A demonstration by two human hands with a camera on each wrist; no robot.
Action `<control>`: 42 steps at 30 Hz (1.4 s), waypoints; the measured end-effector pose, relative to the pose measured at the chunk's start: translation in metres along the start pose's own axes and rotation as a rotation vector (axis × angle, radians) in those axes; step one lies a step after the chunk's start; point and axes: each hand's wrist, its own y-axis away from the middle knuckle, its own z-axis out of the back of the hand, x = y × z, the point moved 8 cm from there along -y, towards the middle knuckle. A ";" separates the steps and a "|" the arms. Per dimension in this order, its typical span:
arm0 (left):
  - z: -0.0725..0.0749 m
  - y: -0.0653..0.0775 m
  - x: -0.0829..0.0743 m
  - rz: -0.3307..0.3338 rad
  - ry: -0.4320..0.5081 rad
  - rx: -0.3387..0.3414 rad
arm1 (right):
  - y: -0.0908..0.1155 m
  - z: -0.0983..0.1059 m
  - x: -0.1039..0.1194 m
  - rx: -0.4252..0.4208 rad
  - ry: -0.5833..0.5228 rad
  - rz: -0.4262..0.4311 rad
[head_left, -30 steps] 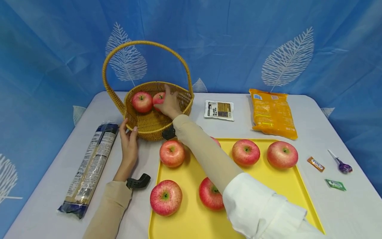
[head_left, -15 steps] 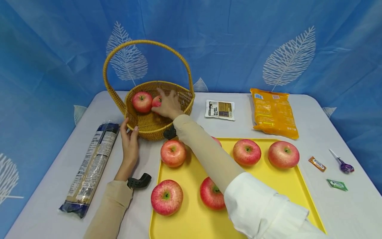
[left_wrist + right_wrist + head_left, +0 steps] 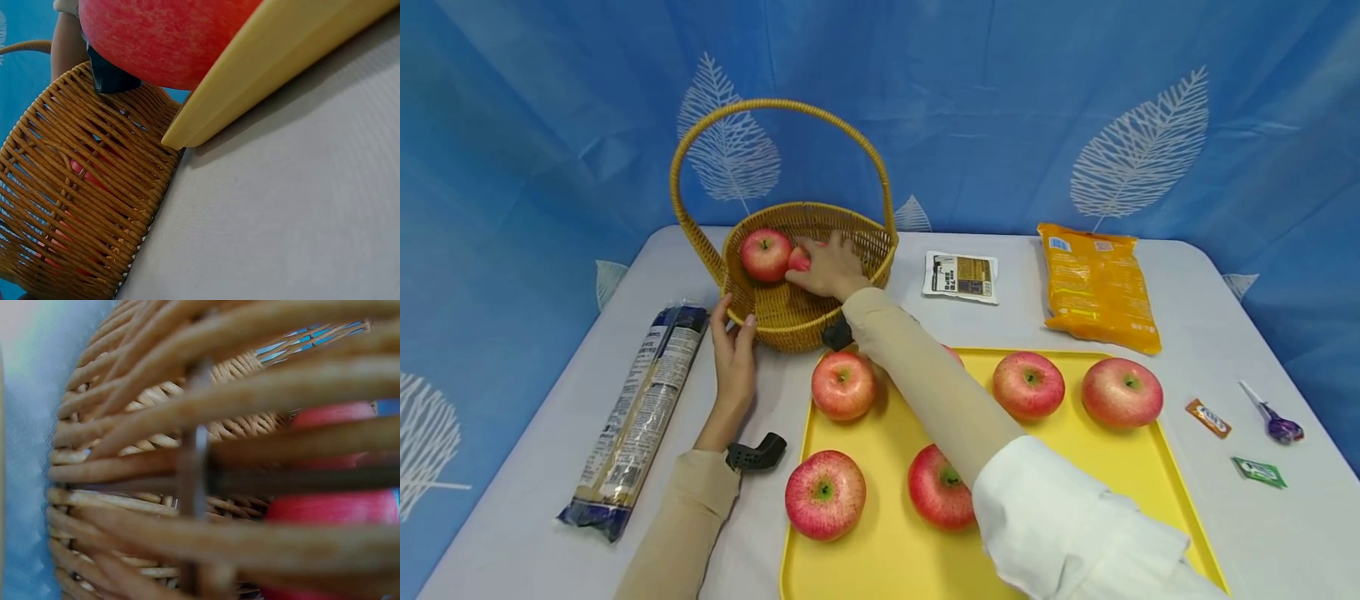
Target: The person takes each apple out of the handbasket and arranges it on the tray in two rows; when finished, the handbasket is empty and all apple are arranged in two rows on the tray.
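Observation:
My right hand (image 3: 829,268) is inside the wicker basket (image 3: 790,321), its fingers curled over an apple (image 3: 800,261) that it mostly covers. A second apple (image 3: 767,255) sits just left of it in the basket. My left hand (image 3: 734,362) touches the basket's front left side, thumb and fingers spread along the rim. In the left wrist view, the basket's woven wall (image 3: 94,181) stands beside the tray, with red showing through the gaps. The right wrist view looks through blurred wicker (image 3: 187,450) at red apple skin (image 3: 337,506); neither wrist view shows its hand.
A yellow tray (image 3: 1075,508) in front holds several apples (image 3: 1028,385), partly under the right forearm. Left lies a long clear-and-blue packet (image 3: 638,417). At the back are a small white packet (image 3: 960,277) and an orange bag (image 3: 1099,289); wrapped candies (image 3: 1258,472) and a lollipop (image 3: 1285,429) lie right.
My right hand has settled lower over its apple and now hides more of it. The left hand stays at the basket rim. The head view has shifted slightly.

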 end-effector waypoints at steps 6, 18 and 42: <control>-0.002 0.005 -0.017 0.011 0.003 0.010 | -0.001 0.002 0.000 0.000 -0.017 0.001; -0.001 0.008 -0.028 0.012 -0.020 0.009 | 0.002 0.008 0.000 0.036 -0.147 0.063; -0.006 0.010 -0.029 -0.005 -0.047 0.021 | 0.020 0.023 -0.012 -0.082 -0.511 0.056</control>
